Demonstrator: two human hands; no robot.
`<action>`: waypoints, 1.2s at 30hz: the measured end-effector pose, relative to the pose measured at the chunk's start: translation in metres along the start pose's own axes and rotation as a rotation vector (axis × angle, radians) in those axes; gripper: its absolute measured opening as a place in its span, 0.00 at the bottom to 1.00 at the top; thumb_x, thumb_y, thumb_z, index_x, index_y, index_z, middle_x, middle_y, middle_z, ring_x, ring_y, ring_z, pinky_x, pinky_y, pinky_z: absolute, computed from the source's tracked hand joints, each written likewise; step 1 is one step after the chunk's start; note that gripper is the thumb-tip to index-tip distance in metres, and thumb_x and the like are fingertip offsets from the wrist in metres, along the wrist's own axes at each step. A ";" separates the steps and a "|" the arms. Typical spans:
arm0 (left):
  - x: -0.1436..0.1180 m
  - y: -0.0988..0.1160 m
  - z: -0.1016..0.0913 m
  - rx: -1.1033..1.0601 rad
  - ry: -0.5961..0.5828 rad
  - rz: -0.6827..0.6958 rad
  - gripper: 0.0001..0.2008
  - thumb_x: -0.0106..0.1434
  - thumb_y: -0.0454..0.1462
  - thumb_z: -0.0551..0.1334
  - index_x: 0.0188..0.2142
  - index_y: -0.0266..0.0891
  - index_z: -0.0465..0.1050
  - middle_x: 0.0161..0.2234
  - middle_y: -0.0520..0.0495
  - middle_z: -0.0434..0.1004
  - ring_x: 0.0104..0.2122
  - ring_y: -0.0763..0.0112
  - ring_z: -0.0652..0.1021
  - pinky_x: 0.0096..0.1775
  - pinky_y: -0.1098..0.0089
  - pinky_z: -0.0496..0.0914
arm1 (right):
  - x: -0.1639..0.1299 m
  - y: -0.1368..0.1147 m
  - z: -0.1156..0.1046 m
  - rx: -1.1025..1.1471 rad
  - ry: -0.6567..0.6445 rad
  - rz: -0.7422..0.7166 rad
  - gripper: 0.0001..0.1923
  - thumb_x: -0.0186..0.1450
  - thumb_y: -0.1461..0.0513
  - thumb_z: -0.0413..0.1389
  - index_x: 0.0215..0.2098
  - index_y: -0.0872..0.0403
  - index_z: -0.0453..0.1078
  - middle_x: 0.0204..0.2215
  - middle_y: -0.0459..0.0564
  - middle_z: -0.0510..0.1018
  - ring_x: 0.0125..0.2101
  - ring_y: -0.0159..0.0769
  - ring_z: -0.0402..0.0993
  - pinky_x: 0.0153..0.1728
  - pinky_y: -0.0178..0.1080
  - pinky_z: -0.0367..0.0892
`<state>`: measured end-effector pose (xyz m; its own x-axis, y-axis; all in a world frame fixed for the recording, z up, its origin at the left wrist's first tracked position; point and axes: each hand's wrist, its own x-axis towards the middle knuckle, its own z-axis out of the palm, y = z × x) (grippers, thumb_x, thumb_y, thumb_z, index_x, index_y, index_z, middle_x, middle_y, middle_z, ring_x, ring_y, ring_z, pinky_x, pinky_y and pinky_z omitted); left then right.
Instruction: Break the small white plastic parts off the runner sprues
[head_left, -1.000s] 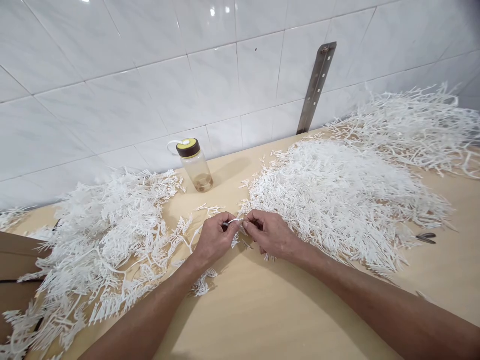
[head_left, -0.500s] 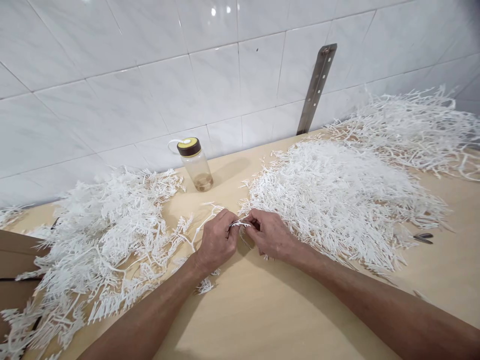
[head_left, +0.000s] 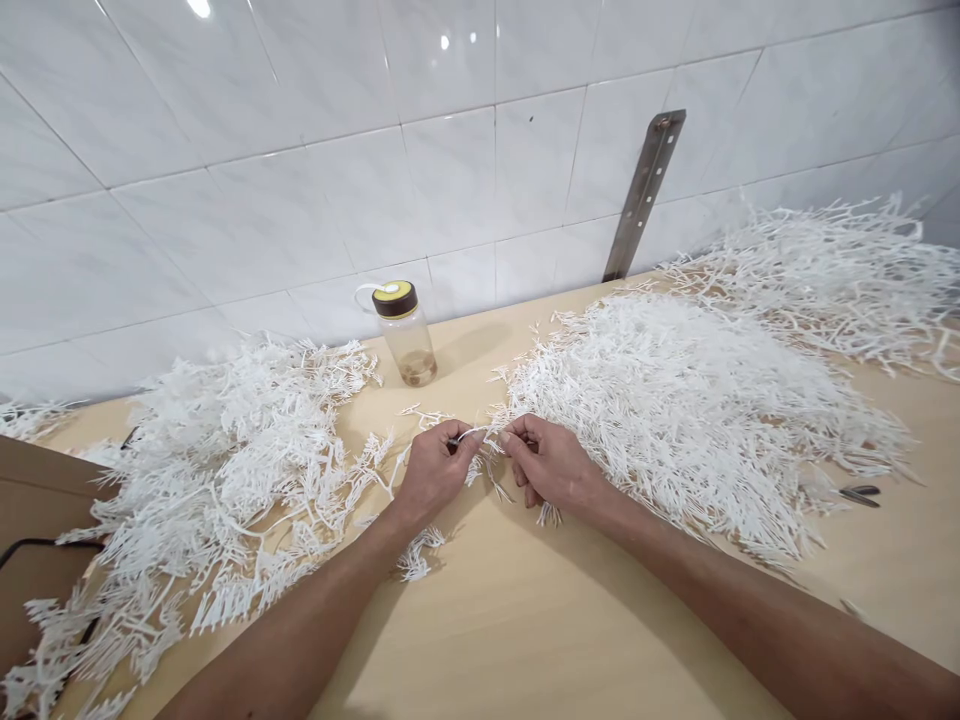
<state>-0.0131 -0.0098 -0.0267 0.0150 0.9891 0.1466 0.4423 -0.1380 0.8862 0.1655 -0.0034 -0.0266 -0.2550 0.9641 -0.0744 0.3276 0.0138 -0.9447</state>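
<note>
A pale wooden table is running up to a white tiled wall, with a metal strip leaning on the tiles. The left hand and right hand are both pinching 1 white plastic sprig at mid-table. Branch heaps are lying left and right, a bottle is standing far, and bare board is lying near.

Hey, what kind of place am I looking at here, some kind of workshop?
Probably a small workshop bench for hand assembly or sorting: heaps of white plastic sprigs cover a plywood table against a tiled wall, and the left hand and right hand pinch one sprig between them.
</note>
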 end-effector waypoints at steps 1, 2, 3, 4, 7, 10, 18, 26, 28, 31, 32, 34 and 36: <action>0.000 0.000 0.000 0.004 0.000 0.002 0.16 0.63 0.47 0.61 0.26 0.36 0.72 0.20 0.55 0.62 0.21 0.77 0.62 0.25 0.74 0.58 | 0.000 0.000 0.000 0.012 -0.010 -0.001 0.13 0.67 0.52 0.50 0.35 0.53 0.65 0.15 0.39 0.71 0.10 0.29 0.69 0.12 0.29 0.61; 0.000 0.000 0.001 0.015 0.001 0.006 0.16 0.63 0.46 0.61 0.27 0.36 0.73 0.20 0.55 0.63 0.21 0.77 0.62 0.25 0.74 0.58 | 0.000 0.000 0.000 0.022 -0.018 -0.005 0.14 0.68 0.51 0.50 0.36 0.53 0.65 0.16 0.39 0.71 0.10 0.29 0.69 0.12 0.29 0.61; -0.001 0.000 0.001 0.028 0.002 0.011 0.15 0.63 0.46 0.61 0.27 0.36 0.73 0.20 0.55 0.63 0.21 0.77 0.63 0.25 0.74 0.58 | -0.001 0.000 0.000 0.029 -0.025 -0.011 0.15 0.68 0.50 0.50 0.37 0.54 0.66 0.16 0.40 0.72 0.10 0.29 0.69 0.12 0.29 0.62; -0.001 0.000 0.002 0.041 0.002 0.016 0.15 0.63 0.45 0.61 0.27 0.36 0.73 0.20 0.55 0.64 0.21 0.76 0.63 0.25 0.74 0.58 | -0.001 0.001 0.000 0.033 -0.032 -0.019 0.16 0.68 0.49 0.50 0.38 0.54 0.67 0.17 0.40 0.72 0.10 0.29 0.69 0.12 0.29 0.62; -0.002 0.002 0.002 0.067 -0.007 0.020 0.14 0.63 0.44 0.60 0.27 0.36 0.73 0.20 0.54 0.66 0.21 0.76 0.64 0.25 0.74 0.59 | 0.000 0.005 0.001 0.022 -0.051 -0.048 0.15 0.66 0.50 0.53 0.39 0.53 0.69 0.18 0.40 0.72 0.10 0.29 0.69 0.11 0.30 0.62; -0.002 0.004 0.002 0.069 -0.013 0.022 0.13 0.62 0.43 0.61 0.26 0.36 0.73 0.20 0.54 0.67 0.21 0.76 0.65 0.26 0.74 0.59 | 0.001 0.008 0.002 -0.011 -0.065 -0.052 0.11 0.64 0.54 0.55 0.38 0.53 0.71 0.18 0.39 0.71 0.10 0.29 0.69 0.11 0.30 0.63; 0.000 0.003 0.002 -0.006 -0.017 0.016 0.13 0.61 0.43 0.62 0.25 0.36 0.73 0.21 0.53 0.68 0.22 0.76 0.65 0.25 0.74 0.60 | 0.001 0.007 0.003 -0.080 -0.037 -0.022 0.08 0.65 0.57 0.54 0.36 0.53 0.71 0.16 0.38 0.71 0.09 0.28 0.69 0.12 0.30 0.65; -0.001 0.005 0.001 -0.062 0.007 0.013 0.11 0.59 0.41 0.63 0.26 0.36 0.74 0.21 0.52 0.69 0.22 0.76 0.65 0.26 0.74 0.60 | 0.002 0.006 0.005 -0.140 -0.042 -0.058 0.08 0.66 0.57 0.52 0.32 0.52 0.68 0.17 0.38 0.70 0.09 0.29 0.70 0.09 0.29 0.61; -0.002 0.006 0.001 -0.079 0.049 0.043 0.10 0.59 0.41 0.63 0.26 0.36 0.74 0.22 0.53 0.68 0.22 0.76 0.65 0.26 0.74 0.60 | 0.004 0.007 0.005 -0.163 -0.007 -0.053 0.08 0.66 0.58 0.51 0.31 0.52 0.66 0.16 0.38 0.69 0.09 0.30 0.70 0.09 0.29 0.59; -0.002 0.007 -0.001 -0.119 0.092 0.055 0.11 0.59 0.42 0.64 0.26 0.36 0.73 0.21 0.54 0.65 0.22 0.77 0.63 0.26 0.74 0.60 | 0.006 0.007 0.005 -0.174 0.041 -0.007 0.06 0.65 0.60 0.51 0.30 0.52 0.62 0.12 0.37 0.68 0.09 0.30 0.70 0.10 0.28 0.59; -0.001 0.007 -0.002 -0.135 0.088 0.043 0.12 0.59 0.43 0.64 0.26 0.36 0.73 0.21 0.55 0.64 0.22 0.78 0.63 0.25 0.75 0.59 | 0.006 0.007 0.005 -0.164 0.047 0.003 0.06 0.65 0.61 0.51 0.30 0.52 0.62 0.11 0.37 0.67 0.08 0.30 0.69 0.10 0.28 0.59; 0.001 0.007 -0.004 -0.168 0.067 -0.001 0.14 0.59 0.45 0.65 0.26 0.36 0.73 0.20 0.55 0.62 0.22 0.78 0.61 0.25 0.75 0.59 | 0.006 0.007 0.004 -0.115 0.046 0.010 0.05 0.65 0.61 0.51 0.31 0.52 0.63 0.11 0.37 0.68 0.08 0.30 0.69 0.11 0.28 0.60; 0.003 0.005 -0.005 -0.205 0.073 -0.062 0.16 0.59 0.48 0.65 0.27 0.35 0.74 0.20 0.56 0.60 0.21 0.79 0.60 0.23 0.76 0.58 | 0.004 0.006 0.004 -0.046 0.052 0.017 0.06 0.65 0.59 0.51 0.33 0.52 0.64 0.13 0.37 0.68 0.09 0.29 0.69 0.12 0.29 0.61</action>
<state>-0.0153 -0.0080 -0.0195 -0.0746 0.9907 0.1134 0.2485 -0.0917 0.9643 0.1627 -0.0002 -0.0337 -0.2016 0.9768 -0.0728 0.3732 0.0079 -0.9277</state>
